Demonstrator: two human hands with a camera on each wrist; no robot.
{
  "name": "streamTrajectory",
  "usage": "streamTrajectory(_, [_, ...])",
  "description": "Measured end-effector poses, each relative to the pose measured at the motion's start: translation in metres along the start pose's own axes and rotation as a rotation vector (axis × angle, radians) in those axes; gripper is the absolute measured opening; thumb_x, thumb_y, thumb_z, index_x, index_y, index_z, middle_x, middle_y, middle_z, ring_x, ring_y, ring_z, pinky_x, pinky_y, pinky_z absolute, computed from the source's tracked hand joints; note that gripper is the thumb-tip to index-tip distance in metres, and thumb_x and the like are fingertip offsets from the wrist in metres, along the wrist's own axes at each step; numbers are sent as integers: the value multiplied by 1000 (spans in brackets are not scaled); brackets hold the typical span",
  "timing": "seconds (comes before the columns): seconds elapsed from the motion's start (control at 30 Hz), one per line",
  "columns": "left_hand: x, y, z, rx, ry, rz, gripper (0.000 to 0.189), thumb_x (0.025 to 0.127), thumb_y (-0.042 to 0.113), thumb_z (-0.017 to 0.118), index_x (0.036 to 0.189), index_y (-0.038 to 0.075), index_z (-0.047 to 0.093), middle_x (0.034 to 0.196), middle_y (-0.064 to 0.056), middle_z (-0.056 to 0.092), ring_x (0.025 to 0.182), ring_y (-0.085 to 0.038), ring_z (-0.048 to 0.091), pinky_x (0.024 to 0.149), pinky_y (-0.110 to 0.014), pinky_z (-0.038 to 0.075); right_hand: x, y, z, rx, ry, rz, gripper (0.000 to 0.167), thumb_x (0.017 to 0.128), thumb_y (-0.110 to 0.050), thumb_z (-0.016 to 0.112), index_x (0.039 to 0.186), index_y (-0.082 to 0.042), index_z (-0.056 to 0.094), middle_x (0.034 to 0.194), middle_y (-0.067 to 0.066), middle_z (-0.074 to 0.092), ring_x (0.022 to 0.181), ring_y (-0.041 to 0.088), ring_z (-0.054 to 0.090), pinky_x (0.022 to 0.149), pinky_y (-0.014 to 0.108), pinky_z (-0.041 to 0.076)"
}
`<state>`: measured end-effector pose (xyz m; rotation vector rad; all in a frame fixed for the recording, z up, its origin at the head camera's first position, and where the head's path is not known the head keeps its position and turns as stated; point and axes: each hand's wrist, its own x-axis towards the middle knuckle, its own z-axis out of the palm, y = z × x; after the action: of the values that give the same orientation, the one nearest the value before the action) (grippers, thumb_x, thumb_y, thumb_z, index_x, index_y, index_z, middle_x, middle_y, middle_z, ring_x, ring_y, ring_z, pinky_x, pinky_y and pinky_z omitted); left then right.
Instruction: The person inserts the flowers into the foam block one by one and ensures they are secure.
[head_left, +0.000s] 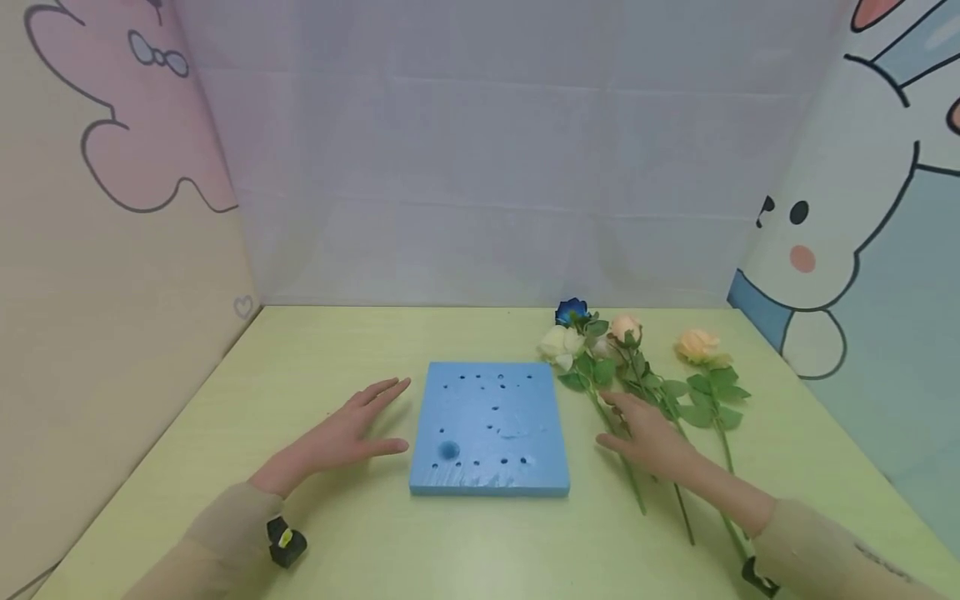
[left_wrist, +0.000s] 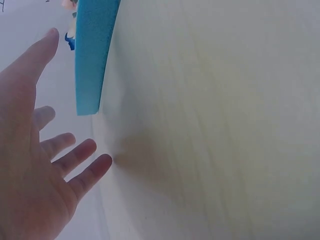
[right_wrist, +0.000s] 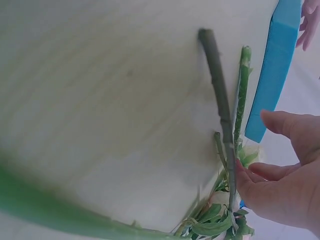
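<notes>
Neighbouring rose stems (right_wrist: 217, 75): right hand (head_left: 652, 435), spread wide, contact unclear
Stem axis: fore-and-aft, beneath that hand
Left hand (head_left: 343, 433): spread, across blue block (head_left: 468, 417)

A pale yellow-green table (head_left: 315, 350) runs back to a creased, lilac-white backdrop (head_left: 480, 158), probably cloth, though soft detail hides the weave. The left wall (head_left: 127, 350), cream, bears a pink cartoon (head_left: 150, 142); the right wall (head_left: 907, 350), pale blue, a white rabbit (head_left: 832, 183). The light is even.

This is a screened-off counter (head_left: 337, 342); the kind of room is unclear. A creased pale sheet (head_left: 480, 167) closes the back, cartoon-printed walls (head_left: 127, 275) the sides.
</notes>
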<state>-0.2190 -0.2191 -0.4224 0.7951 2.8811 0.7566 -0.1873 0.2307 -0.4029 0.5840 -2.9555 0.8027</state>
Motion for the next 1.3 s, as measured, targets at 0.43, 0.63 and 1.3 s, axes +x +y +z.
streamTrajectory(0.43, [10, 12, 13, -194, -44, -67, 92, 85, 47, 74, 157, 13, 27, 148, -14, 45, 114, -23, 57, 82, -25, 54, 11, 4, 3, -3, -49, 61, 63, 85, -10, 75, 135, 15, 47, 114, 24, 65, 99, 34, 65, 79, 42, 58])
streamTrajectory(0.63, [10, 18, 19, -251, -10, -100, 90, 85, 42, 76, 155, 10, 29, 147, -15, 49, 106, -19, 61, 81, -24, 55, 15, 3, 1, -3, -60, 63, 64, 83, -10, 76, 135, 16, 47, 110, 23, 66, 95, 34, 66, 77, 42, 58])
streamTrajectory(1.3, [10, 37, 33, -317, 48, -274, 98, 77, 38, 84, 155, 11, 31, 148, -10, 49, 94, -12, 63, 70, -20, 51, 19, 7, 0, 61, -98, 98, 76, 83, -20, 79, 140, 13, 43, 119, 26, 63, 104, 38, 64, 84, 47, 57])
